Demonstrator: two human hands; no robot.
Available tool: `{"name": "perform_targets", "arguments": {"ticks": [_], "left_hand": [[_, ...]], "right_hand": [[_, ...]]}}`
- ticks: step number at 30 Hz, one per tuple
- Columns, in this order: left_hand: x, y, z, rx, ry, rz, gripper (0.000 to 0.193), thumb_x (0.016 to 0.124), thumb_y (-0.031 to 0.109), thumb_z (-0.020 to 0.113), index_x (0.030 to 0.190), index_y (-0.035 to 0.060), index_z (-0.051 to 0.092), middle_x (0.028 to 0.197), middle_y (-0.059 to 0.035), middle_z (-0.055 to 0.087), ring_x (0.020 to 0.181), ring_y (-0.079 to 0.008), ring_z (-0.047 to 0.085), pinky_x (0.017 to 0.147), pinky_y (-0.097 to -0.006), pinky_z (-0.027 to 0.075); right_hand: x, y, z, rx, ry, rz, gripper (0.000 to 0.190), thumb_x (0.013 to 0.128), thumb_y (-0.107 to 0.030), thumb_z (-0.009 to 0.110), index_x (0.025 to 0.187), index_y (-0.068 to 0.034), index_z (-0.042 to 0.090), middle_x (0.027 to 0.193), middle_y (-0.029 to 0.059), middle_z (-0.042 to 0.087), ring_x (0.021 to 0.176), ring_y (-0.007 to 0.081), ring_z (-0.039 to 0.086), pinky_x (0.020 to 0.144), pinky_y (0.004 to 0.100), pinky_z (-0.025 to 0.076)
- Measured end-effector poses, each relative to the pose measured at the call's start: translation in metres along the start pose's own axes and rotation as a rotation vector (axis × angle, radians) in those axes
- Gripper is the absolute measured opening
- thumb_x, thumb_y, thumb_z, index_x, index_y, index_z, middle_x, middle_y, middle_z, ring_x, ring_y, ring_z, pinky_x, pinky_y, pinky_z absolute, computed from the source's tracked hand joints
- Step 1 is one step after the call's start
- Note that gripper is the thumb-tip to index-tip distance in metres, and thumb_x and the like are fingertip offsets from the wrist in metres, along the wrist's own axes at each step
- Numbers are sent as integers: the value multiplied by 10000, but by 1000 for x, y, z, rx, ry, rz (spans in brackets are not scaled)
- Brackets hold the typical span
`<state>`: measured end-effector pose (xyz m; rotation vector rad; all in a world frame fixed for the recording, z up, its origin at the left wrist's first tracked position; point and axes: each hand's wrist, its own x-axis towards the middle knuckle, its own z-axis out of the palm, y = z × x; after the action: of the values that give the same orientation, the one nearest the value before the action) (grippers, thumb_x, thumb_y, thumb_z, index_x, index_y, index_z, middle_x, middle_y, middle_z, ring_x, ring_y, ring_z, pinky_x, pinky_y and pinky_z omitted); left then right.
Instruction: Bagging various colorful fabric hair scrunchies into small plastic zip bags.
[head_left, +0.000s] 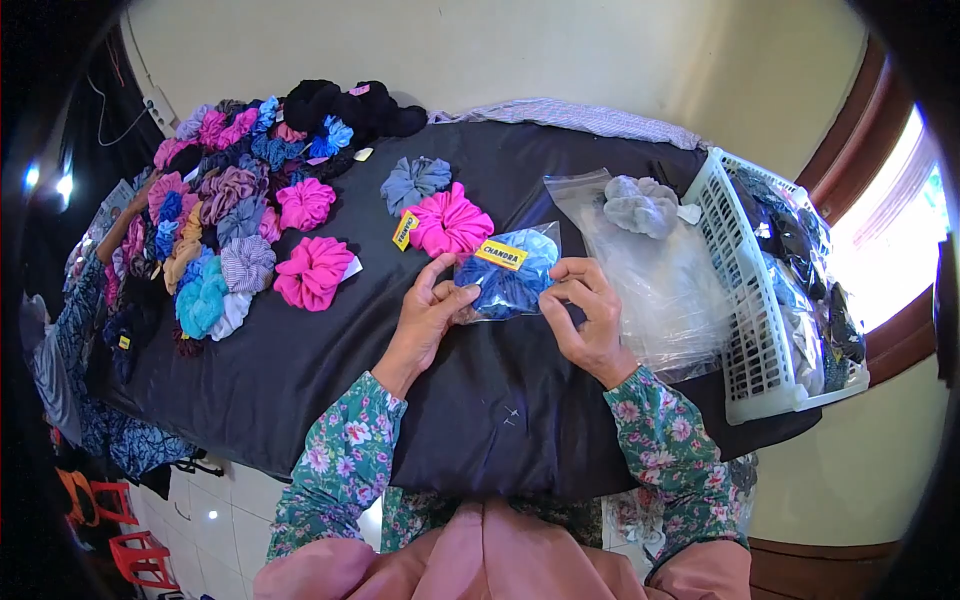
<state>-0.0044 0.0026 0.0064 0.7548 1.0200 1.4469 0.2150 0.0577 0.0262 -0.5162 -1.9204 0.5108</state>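
Note:
Between my two hands is a clear plastic bag (511, 298) holding blue scrunchies, light blue at the top and darker blue below. A yellow tag (501, 255) with writing shows through its front. My left hand (429, 315) pinches the bag's left side, thumb in front. At the right edge, my right hand (586, 322) has its bent thumb and fingertips on the plastic. Just beyond the bag lies a bright pink scrunchie (454, 220) with a yellow tag (406, 230). A grey-blue scrunchie (415, 184) touches it from behind.
Clear plastic bags (652, 300) lie on the right under a grey fluffy scrunchie (641, 206). A white plastic basket (750, 292) holds packed items. Many scrunchies (225, 195) are heaped left, where another person's arm (124, 225) reaches in. Dark cloth (360, 390) covers the table.

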Motion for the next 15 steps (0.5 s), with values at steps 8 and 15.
{"name": "perform_targets", "arguments": {"ticks": [8, 15], "left_hand": [[-10, 4, 16, 109, 0, 361, 826, 795, -32, 680, 1449, 68, 184, 1056, -89, 607, 918, -118, 605, 853, -268, 489], [-9, 0, 16, 176, -83, 399, 759, 797, -12, 685, 1422, 5, 255, 1261, -112, 503, 1120, -157, 518, 990, -289, 401]], "right_hand": [[3, -3, 11, 470, 138, 398, 499, 762, 104, 570, 1233, -22, 462, 1097, 88, 545, 989, 162, 579, 828, 254, 483], [2, 7, 10, 633, 58, 556, 596, 792, 138, 499, 1347, -22, 353, 1218, 100, 523, 1104, 162, 545, 908, 267, 456]]}}
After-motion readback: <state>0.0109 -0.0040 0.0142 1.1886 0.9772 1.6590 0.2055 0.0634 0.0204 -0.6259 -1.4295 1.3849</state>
